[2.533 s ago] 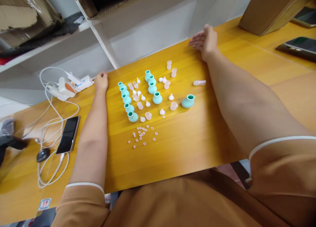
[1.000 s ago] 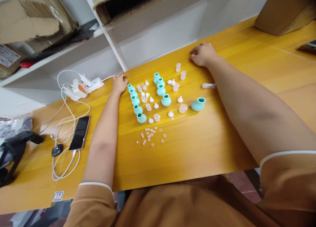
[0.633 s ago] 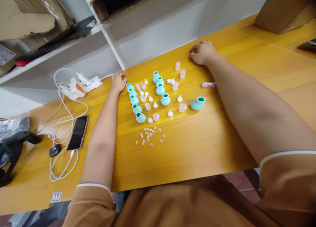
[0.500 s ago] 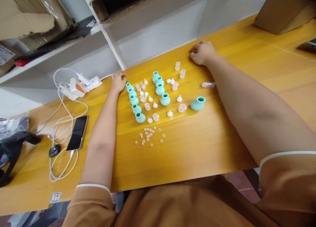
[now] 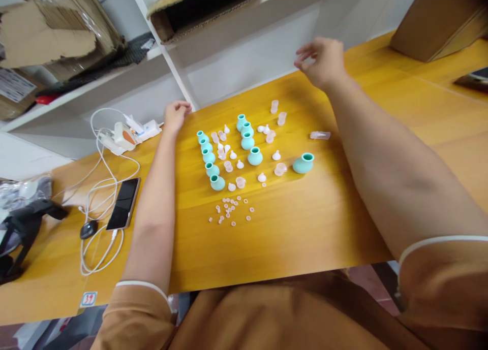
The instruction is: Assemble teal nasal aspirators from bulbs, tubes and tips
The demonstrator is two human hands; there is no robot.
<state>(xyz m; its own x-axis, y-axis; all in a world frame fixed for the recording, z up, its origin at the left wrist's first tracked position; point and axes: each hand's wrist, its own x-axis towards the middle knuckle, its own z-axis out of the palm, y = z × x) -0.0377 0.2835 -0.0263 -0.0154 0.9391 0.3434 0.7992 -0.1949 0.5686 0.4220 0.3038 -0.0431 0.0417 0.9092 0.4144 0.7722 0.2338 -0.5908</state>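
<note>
Ten teal pots [image 5: 255,158] stand upright, mouths upward; a clear tube [image 5: 320,135] lies lengthwise left to right; left hand [image 5: 176,115] and right hand [image 5: 323,63] are loosely open

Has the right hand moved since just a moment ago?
Yes. Compared with the back edge of the wooden table, the right hand has moved up in the picture, now overlapping the pale panel behind.

A workroom or office, it seems: a desk [image 5: 285,243] with a number label [image 5: 89,299], a power strip [image 5: 151,130] left, cartons [image 5: 49,30] on far shelving [image 5: 244,60].
</note>
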